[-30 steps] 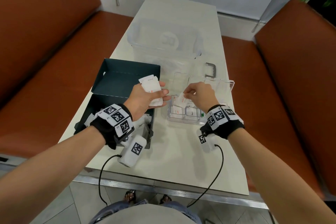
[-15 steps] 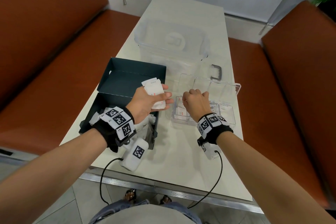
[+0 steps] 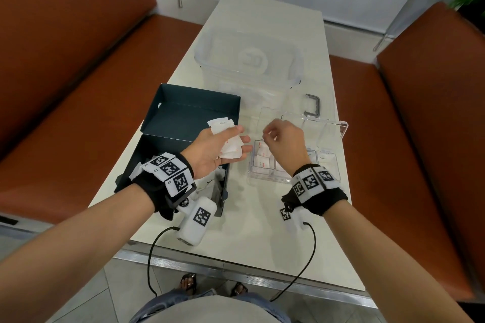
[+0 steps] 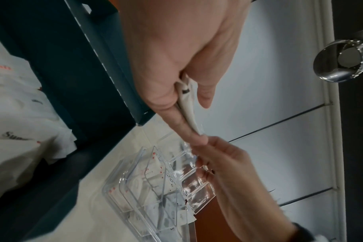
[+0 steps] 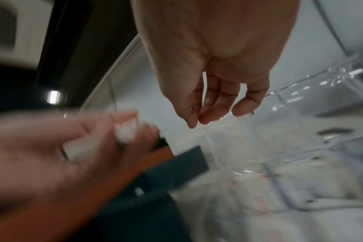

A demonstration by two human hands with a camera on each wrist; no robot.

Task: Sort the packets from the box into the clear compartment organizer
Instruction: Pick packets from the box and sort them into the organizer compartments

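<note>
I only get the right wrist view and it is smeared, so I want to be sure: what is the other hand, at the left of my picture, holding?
Observer: The left hand grips a small stack of white packets; the head view shows it sharply.
Operator: Where is it relative to the organizer?
Observer: Over the right edge of the box, just left of the clear organizer, close to the right hand.
Operator: Any packets sorted already?
Observer: Yes, red-printed packets lie in the organizer's near-left compartments.
</note>
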